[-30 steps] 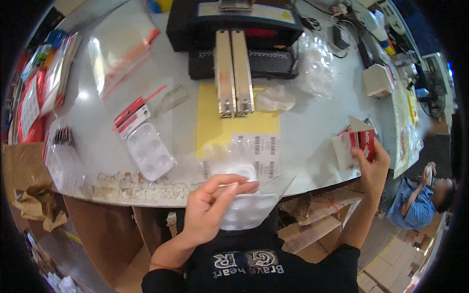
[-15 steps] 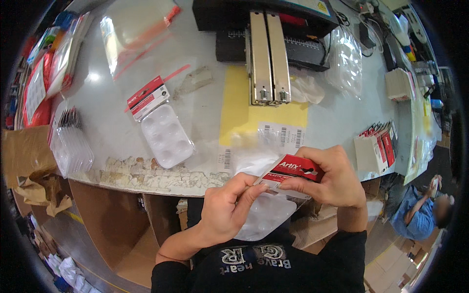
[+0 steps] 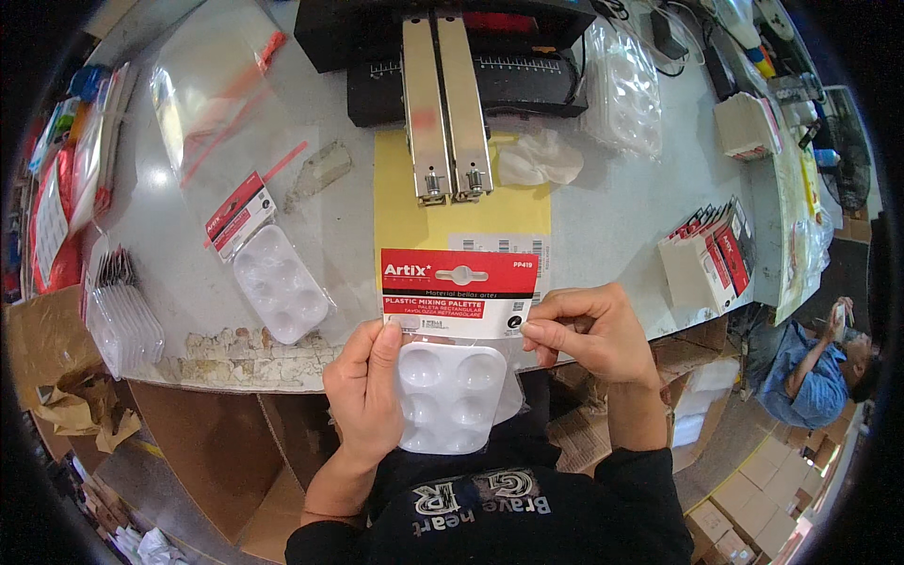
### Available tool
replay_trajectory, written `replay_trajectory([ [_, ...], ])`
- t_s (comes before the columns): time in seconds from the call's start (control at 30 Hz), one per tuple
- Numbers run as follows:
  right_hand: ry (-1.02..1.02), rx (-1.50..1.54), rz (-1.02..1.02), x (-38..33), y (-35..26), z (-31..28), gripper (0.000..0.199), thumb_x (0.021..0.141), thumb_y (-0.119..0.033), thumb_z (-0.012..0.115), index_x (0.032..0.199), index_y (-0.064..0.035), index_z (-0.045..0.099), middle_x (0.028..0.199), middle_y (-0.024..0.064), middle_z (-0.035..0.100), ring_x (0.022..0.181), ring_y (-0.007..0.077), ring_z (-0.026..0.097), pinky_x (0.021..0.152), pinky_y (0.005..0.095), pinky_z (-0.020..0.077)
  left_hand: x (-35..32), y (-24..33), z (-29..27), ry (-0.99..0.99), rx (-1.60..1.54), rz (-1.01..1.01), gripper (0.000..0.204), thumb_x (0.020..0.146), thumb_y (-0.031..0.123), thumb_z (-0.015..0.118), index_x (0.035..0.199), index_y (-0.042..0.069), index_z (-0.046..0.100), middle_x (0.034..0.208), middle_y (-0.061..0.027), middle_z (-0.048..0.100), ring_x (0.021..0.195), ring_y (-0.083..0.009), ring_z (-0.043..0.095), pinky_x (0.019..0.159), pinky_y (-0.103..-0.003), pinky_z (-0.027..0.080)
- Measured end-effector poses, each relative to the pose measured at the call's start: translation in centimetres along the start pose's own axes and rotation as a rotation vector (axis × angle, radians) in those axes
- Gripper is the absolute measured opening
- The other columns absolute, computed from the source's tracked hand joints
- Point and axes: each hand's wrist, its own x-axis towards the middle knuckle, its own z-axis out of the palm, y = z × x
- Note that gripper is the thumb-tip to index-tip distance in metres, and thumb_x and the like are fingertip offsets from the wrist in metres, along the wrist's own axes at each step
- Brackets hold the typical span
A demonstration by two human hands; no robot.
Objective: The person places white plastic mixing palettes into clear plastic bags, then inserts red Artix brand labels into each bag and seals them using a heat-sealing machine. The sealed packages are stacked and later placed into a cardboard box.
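Note:
A red-and-white header card (image 3: pixel 460 294) with a hang hole lies flat toward me at the front edge of the table. Below it hangs a white plastic mixing palette (image 3: pixel 450 400) with round wells, in a clear bag. My left hand (image 3: pixel 365 384) pinches the card's lower left corner, thumb on top. At its lower right corner, my right hand (image 3: pixel 595 334) has thumb and forefinger closed on the edge. A little clear plastic shows behind the palette's right side; what it belongs to is mostly hidden.
A black sealing machine (image 3: pixel 447 104) stands at the back over a yellow sheet (image 3: pixel 395 188). Another carded palette (image 3: pixel 280 282) lies left, beside a stack of packed palettes (image 3: pixel 127 315). Folded header cards (image 3: pixel 706 259) stand right. A person in blue (image 3: pixel 800 377) is far right.
The card was tilted and partly covered by my fingers; now it faces up, spread flat. Both hands have shifted, the right one out to the card's corner. The view has moved too.

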Motion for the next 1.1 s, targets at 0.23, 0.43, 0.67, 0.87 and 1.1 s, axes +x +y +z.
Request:
replay_trajectory([
  [0.23,0.065,0.158,0.133,2.8,0.4,1.6,0.010,0.083,-0.005,0.061,0.076,0.0013,0.058,0.061,0.0038,0.057,0.049,0.0088,0.052,0.044,0.0215,0.0408,2.2,0.3,0.2,-0.034,0.190,0.035,0.024,0.098,0.018,0.047,0.087,-0.001,0.056,0.071,-0.0031,0.055,0.066,-0.0060,0.046,0.061,-0.023,0.040],
  [0.43,0.122,0.328,0.022,6.1,1.0,1.6,0.012,0.085,-0.010,0.061,0.078,-0.0001,0.060,0.064,0.0037,0.057,0.047,0.0102,0.051,0.042,0.0228,0.0401,5.5,-1.2,0.8,-0.081,-0.143,-0.096,0.025,0.098,0.019,0.046,0.081,0.002,0.052,0.071,0.0009,0.050,0.066,-0.0050,0.041,0.061,-0.021,0.036],
  [0.67,0.182,0.290,-0.054,7.0,1.6,1.4,0.013,0.086,-0.011,0.062,0.080,0.0001,0.060,0.064,0.0036,0.056,0.049,0.0106,0.052,0.043,0.0228,0.0399,6.6,-1.9,0.7,-0.085,-0.080,-0.157,0.027,0.097,0.019,0.046,0.076,0.002,0.049,0.067,0.0036,0.044,0.064,-0.0046,0.036,0.058,-0.021,0.033],
  [0.87,0.254,0.275,-0.160,9.8,1.7,1.4,0.014,0.087,-0.011,0.061,0.078,0.0010,0.061,0.061,0.0028,0.056,0.051,0.0089,0.050,0.050,0.0230,0.0405,9.8,-3.0,1.7,-0.034,-0.182,-0.077,0.027,0.098,0.018,0.046,0.075,0.003,0.048,0.067,0.0044,0.043,0.064,-0.0041,0.036,0.058,-0.021,0.032],
  [1.1,0.307,0.254,-0.203,9.7,1.3,1.9,0.015,0.088,-0.010,0.060,0.079,0.0012,0.061,0.060,0.0023,0.055,0.051,0.0084,0.050,0.049,0.0227,0.0401,9.6,-2.6,2.3,-0.004,-0.198,-0.044,0.028,0.098,0.018,0.046,0.074,0.004,0.047,0.066,0.0042,0.044,0.063,-0.0039,0.036,0.057,-0.021,0.032],
])
